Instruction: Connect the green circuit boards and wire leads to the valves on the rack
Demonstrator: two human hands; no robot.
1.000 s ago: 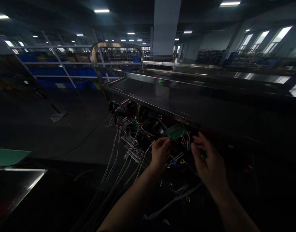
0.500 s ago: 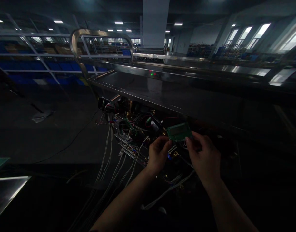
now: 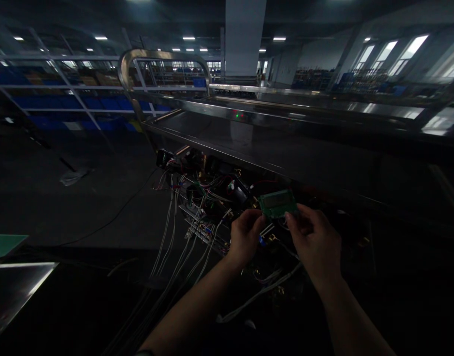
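A green circuit board with a dark rectangular display (image 3: 278,200) is held up between my two hands, its face tilted toward me. At its lower left corner my left hand (image 3: 246,236) pinches the edge between thumb and fingers. My right hand (image 3: 316,242) grips the right end, thumb on the front near the lower edge. Just behind and below lie wired assemblies (image 3: 238,190) with black housings, brass-coloured fittings and thin cables. Pale cables (image 3: 171,222) hang down to the left of my left hand. Deep shadow hides much of what is under my hands.
A metal cart shelf (image 3: 212,128) with a bent tube handle (image 3: 126,74) stretches above the assemblies. Small green and red lights glow on its rim. A bright-edged metal sheet (image 3: 22,287) lies at lower left. Racks with blue bins (image 3: 101,102) stand behind.
The whole view has shifted slightly, so the cart and room sit a little further right. Both hands keep the same hold on the circuit board.
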